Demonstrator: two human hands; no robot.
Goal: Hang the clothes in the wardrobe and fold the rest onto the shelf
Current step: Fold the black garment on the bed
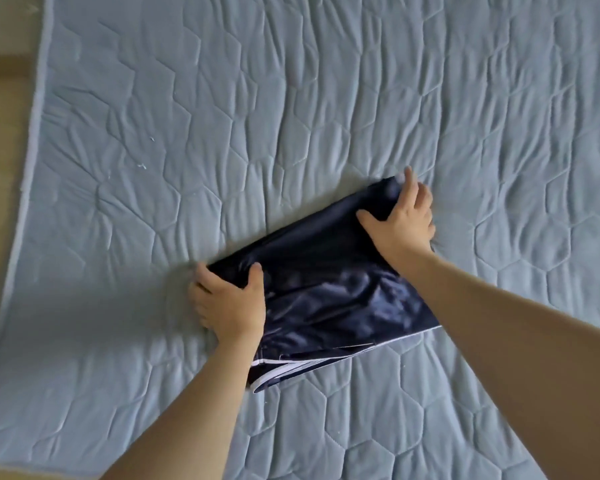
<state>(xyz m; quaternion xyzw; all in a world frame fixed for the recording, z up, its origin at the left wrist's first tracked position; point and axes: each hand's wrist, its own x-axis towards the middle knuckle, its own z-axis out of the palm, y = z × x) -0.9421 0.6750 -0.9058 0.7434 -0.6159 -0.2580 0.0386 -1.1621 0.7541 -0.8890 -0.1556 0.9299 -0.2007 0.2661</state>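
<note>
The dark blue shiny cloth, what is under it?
The dark navy satin garment lies on a grey-blue quilted bedcover. Both hands, left and right, grip its ends. Anything beneath it is hidden.

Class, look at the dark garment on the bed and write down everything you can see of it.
The garment is dark navy, of smooth, slightly shiny cloth, with thin white trim along its near edge. It lies folded into a rough rectangle, set at a slant on the grey-blue quilted cover. Layers show at the near left corner. The left hand grips its left end, thumb on top; the right hand grips its far right corner. What kind of garment it is cannot be told.
</note>
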